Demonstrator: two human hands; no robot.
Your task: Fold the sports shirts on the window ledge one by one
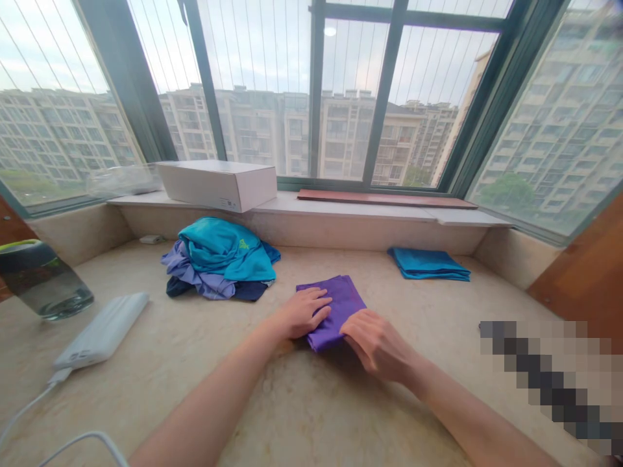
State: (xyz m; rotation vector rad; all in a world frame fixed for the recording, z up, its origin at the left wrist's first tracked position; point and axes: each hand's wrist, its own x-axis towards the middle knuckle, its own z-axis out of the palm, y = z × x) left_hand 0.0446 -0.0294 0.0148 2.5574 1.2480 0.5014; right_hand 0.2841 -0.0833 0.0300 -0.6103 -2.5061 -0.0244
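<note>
A folded purple cloth point(341, 299) lies on the marble sill in front of me. My left hand point(302, 312) rests flat on its left part, fingers stretched out over the fabric. My right hand point(377, 344) sits at the cloth's near right edge, fingers curled down onto the fold; what they pinch, if anything, is hidden. A loose heap of teal, lilac and navy clothes point(221, 259) lies behind and to the left. A folded teal cloth point(428, 264) lies at the back right.
A white box point(219, 183) stands on the upper window ledge. At the left are a clear water bottle point(41, 279) and a white power bank point(104, 331) with a cable. Wooden panels flank both sides. Window glass rises behind.
</note>
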